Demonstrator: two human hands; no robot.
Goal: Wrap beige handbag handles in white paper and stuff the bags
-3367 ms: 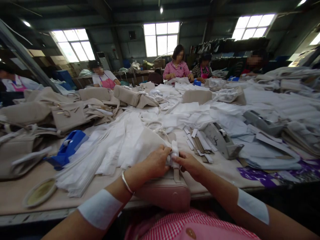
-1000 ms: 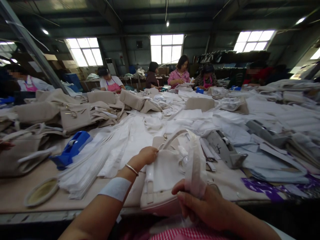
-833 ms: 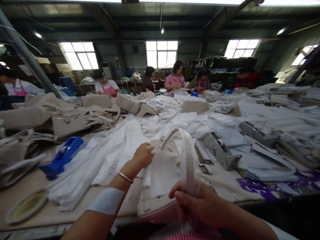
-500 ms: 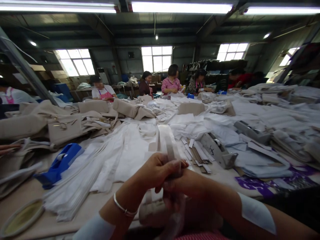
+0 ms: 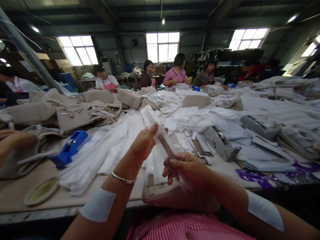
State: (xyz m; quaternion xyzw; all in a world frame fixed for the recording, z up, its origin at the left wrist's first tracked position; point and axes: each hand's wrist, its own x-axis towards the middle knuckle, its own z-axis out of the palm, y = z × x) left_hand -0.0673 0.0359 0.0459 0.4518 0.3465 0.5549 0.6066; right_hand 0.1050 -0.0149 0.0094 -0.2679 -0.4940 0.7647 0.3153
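Observation:
Between both hands runs a long beige-grey strap in translucent white wrapping (image 5: 166, 144), slanting from upper left down to lower right. My left hand (image 5: 145, 141) is closed on its upper part, the thumb lying along the wrapping. Lower down, my right hand (image 5: 186, 166) pinches the strap between thumb and fingers, with the tail end hanging below. Under my right hand, at the table's front edge, lies a beige bag (image 5: 160, 196), partly hidden. White wrapping paper sits on the bag's upper left.
A blue tape dispenser (image 5: 70, 150) stands left beside stacked white paper strips (image 5: 82, 176). A round shallow dish (image 5: 42, 190) lies at front left. Right are a grey tape dispenser (image 5: 221, 143) and card strips (image 5: 197, 145). A co-worker's hand (image 5: 17, 141) is at far left; beige bags (image 5: 72, 116) are piled behind.
My hands were together over the strap; now they are apart, the left up and leftward, the right lower. The strap tilts more to the left. The view has dipped, showing more of the bag.

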